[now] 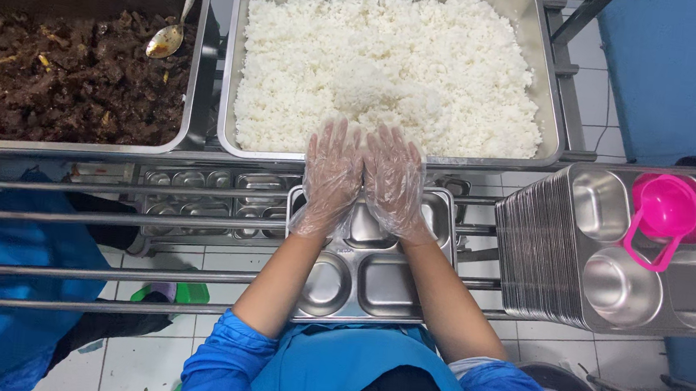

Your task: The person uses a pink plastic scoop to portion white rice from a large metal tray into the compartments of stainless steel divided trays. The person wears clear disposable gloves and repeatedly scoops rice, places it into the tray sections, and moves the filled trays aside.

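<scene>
My left hand and my right hand wear clear plastic gloves and are pressed together side by side, fingers straight and pointing at the near rim of a large steel pan full of white rice. Neither hand holds anything. Both hover over a steel compartment meal tray that rests on the metal rails right in front of me; its compartments look bare.
Left, a second steel pan holds dark cooked meat with a spoon in it. Right, a tall stack of compartment trays carries a pink measuring scoop. More trays sit below the rails. A person in blue stands bottom left.
</scene>
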